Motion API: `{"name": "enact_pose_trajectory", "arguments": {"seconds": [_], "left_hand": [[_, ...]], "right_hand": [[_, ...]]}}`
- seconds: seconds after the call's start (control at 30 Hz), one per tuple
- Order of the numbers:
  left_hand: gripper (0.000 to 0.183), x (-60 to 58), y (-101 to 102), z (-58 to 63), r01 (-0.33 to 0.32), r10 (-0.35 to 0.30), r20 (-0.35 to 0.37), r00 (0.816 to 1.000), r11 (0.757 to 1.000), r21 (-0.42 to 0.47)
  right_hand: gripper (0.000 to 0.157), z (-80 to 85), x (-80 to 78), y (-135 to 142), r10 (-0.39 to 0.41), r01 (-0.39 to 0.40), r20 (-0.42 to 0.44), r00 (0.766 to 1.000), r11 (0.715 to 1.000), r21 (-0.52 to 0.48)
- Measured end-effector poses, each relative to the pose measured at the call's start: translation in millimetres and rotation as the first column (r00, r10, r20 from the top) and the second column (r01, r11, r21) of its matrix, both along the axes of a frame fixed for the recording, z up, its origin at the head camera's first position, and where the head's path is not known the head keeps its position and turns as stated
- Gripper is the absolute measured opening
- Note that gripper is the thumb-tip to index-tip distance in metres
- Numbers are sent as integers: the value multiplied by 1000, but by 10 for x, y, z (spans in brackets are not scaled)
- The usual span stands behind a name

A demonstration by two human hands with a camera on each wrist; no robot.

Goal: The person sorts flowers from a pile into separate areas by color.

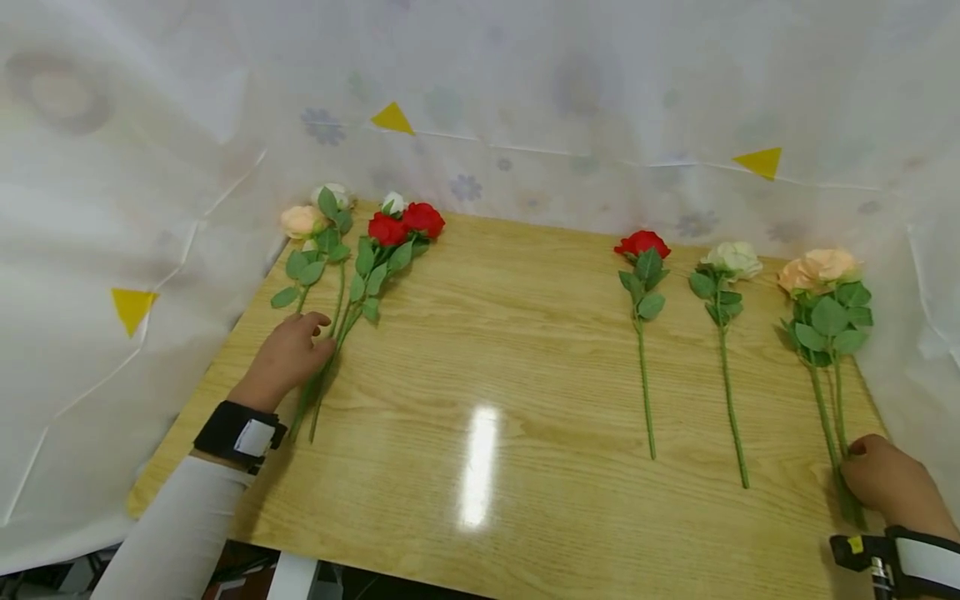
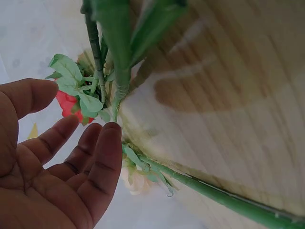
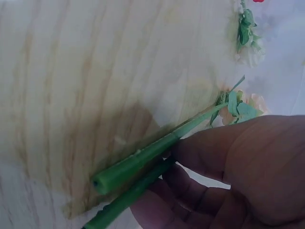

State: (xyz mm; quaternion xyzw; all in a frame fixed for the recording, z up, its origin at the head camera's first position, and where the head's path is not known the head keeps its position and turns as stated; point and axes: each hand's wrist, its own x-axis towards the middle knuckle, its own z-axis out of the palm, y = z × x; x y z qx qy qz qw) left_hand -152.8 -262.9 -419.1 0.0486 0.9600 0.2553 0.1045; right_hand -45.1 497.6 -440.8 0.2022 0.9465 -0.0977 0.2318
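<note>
My left hand (image 1: 288, 354) hovers beside the stems of the left-hand flowers, its fingers loosely bent. In the left wrist view, nothing lies between the thumb and fingers (image 2: 102, 162). These flowers include red roses (image 1: 423, 220), a peach rose (image 1: 302, 222) and white roses (image 1: 332, 195), with some stems crossing. At the right edge, my right hand (image 1: 892, 483) pinches the lower end of a green stem (image 3: 128, 198) of the peach roses (image 1: 821, 271). Another stem (image 3: 138, 162) runs alongside it, close to the thumb. The right fingertips are partly hidden.
A single red rose (image 1: 642, 243) and a white rose (image 1: 735, 260) lie apart on the wooden table (image 1: 525, 350), stems toward me. A pale patterned curtain (image 1: 525, 75) with yellow triangles (image 1: 393, 118) stands behind and at both sides. The table's front edge is near me.
</note>
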Motion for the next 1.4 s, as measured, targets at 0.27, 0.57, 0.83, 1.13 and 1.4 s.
{"name": "enact_pose_trajectory", "arguments": {"seconds": [0.27,0.57,0.83,1.13,1.4], "left_hand": [[48,-71,87,4,19,-18,12,1000,997,-70],[41,-158,221,-15,54,-55,-3,998,991,-126],[42,-187,265,-30,37,-34,22,999,990,-137],[17,-203,283,-3,-33,45,90,995,992,-120],[52,-236,220,-35,-77,87,140,986,994,-76]], "right_hand": [[55,43,6,-26,-63,64,14,998,998,-28],[63,109,4,-154,-97,91,-80,992,993,-77],[65,278,-33,-393,-149,134,-174,973,986,-95],[62,317,-32,-477,-124,105,-261,957,991,-85],[65,297,-25,-515,-116,94,-270,956,991,-94]]}}
